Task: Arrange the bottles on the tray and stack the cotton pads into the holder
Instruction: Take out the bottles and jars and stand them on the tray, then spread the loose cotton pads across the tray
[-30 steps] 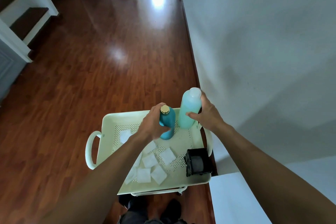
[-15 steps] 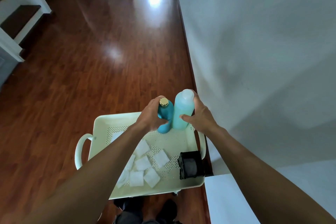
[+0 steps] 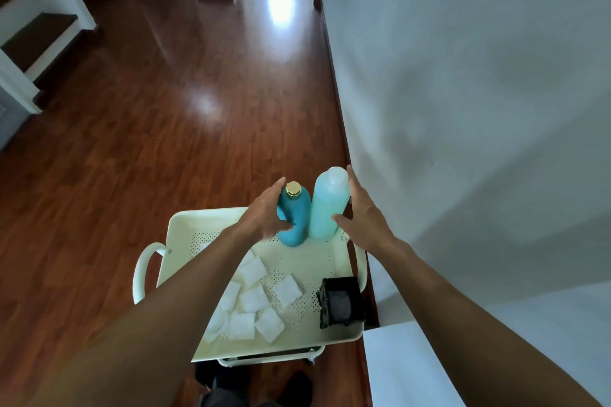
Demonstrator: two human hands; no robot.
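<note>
Head view: left hand (image 3: 264, 215) and right hand (image 3: 363, 218), fingers relaxed, flank two upright bottles: teal bottle (image 3: 294, 218), pale bottle (image 3: 327, 205), touching. Cotton pads (image 3: 253, 299) and black holder (image 3: 340, 302) lie nearer the wrists on the tray (image 3: 185, 225).

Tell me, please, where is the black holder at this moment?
In the head view, the black holder stands in the near right corner of the cream tray, right of the scattered cotton pads.

Two upright bottles (image 3: 310, 211) side by side, tray's (image 3: 185, 225) far-right corner.
</note>
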